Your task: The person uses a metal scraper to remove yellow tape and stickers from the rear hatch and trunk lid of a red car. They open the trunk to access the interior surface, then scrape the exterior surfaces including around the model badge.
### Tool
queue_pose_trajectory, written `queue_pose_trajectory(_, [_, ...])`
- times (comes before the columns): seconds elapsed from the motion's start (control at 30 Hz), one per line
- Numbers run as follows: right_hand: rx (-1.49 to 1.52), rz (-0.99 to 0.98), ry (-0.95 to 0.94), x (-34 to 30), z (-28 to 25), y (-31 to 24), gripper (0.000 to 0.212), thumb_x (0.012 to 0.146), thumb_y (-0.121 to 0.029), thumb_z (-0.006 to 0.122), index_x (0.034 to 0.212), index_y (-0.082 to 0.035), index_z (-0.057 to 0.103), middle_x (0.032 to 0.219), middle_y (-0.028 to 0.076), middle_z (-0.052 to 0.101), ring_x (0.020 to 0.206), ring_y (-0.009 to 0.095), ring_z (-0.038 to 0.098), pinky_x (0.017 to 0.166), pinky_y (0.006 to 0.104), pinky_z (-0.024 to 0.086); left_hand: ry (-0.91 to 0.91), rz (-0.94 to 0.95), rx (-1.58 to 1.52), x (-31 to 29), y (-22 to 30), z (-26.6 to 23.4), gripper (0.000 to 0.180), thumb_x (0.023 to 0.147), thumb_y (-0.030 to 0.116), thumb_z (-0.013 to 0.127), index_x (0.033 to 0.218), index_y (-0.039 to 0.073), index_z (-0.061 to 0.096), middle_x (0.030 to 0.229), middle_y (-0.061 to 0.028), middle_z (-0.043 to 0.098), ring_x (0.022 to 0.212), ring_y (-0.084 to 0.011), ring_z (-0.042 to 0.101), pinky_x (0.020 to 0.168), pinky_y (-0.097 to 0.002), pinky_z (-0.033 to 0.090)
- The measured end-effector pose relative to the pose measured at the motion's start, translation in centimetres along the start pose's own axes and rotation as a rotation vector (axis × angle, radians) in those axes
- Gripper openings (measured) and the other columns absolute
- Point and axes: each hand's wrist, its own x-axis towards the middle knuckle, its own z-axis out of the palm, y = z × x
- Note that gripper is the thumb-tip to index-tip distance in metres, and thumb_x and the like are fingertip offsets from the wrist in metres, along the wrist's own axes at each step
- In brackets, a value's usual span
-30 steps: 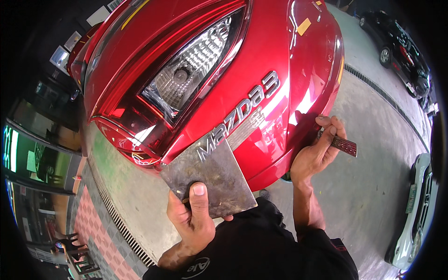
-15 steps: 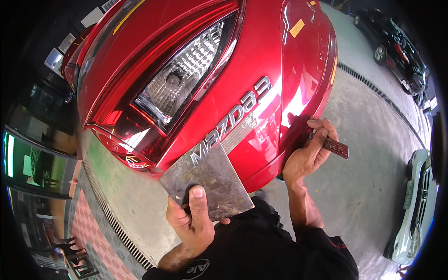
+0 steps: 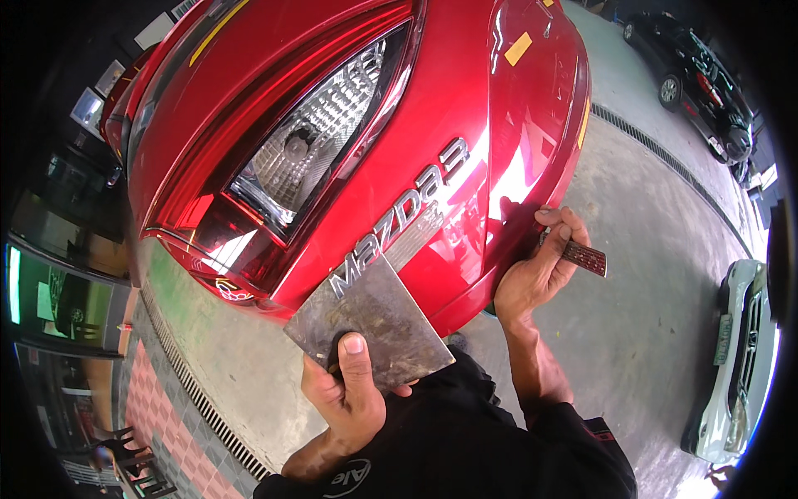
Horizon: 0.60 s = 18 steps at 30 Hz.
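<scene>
Holding the plate [image 3: 389, 320], left hand [image 3: 349, 401] stays; red car [image 3: 449, 96] appears farther left.

The grey floor [image 3: 648, 258] runs under the red car [image 3: 453, 83], bearing a black car [image 3: 698, 79] near its far right corner and a white car [image 3: 733, 378] by its right edge.

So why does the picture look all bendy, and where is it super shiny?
Head view: the fisheye lens bends straight edges, like the dark slotted floor drain at left; head view again: white glare streaks the glossy red car, while the flat grey square plate looks duller.
</scene>
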Motion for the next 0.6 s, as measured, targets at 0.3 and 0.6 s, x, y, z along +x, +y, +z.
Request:
queue_pose_trajectory(0.3, [0.099,0.003,0.044,0.0,0.5,-0.1,0.023,0.12,-0.011,0.043,0.129,-0.002,0.063,0.103,0.011,0.07,0.099,0.018,0.064,0.091,0.0347,0.049,0.056,0.032,-0.044,0.1,-0.4,1.2,0.044,0.117,0.033,0.056,0.142,-0.001,0.046,0.103,-0.02,0.073,0.062,-0.0261,0.074,0.039,-0.0362,0.057])
queue_pose_trajectory(0.6, [-0.06,0.145,-0.036,3.1,0.0,-1.1,0.025,0.122,-0.018,0.043,0.132,-0.005,0.062,0.102,0.005,0.068,0.087,0.009,0.052,0.083,0.0292,0.044,0.114,0.019,-0.154,-2.6,-2.9,1.5,0.043,0.115,0.036,0.059,0.138,0.001,0.046,0.105,-0.02,0.07,0.063,-0.0276,0.074,0.041,-0.039,0.059])
